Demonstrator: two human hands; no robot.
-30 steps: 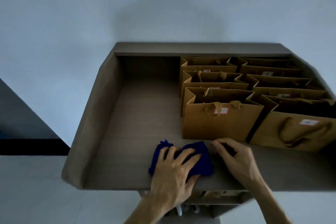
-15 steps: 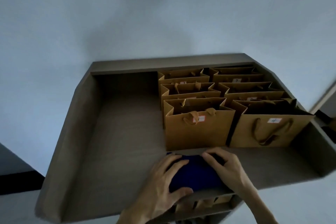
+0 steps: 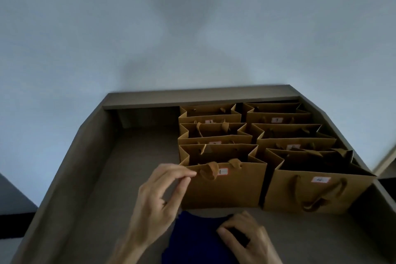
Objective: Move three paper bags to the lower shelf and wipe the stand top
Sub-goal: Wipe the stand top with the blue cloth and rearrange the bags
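Six brown paper bags stand in two rows on the right half of the stand top (image 3: 132,178). The front left bag (image 3: 225,188) carries a small label and a looped handle. My left hand (image 3: 158,199) is raised to that bag's top left rim, thumb and fingers pinching it beside the handle. A blue cloth (image 3: 197,236) lies on the stand's front edge below that bag. My right hand (image 3: 250,240) rests on the cloth's right part with curled fingers gripping it. The front right bag (image 3: 317,193) stands untouched.
The stand has raised side walls (image 3: 70,178) and a back ledge (image 3: 199,96) against a pale wall. Its left half holds no bags. The lower shelf is out of sight. A dark strip shows at the far left.
My left hand has lifted off the blue cloth and gone up to the front left bag's rim. My right hand stays on the cloth. The camera has tilted and moved closer.
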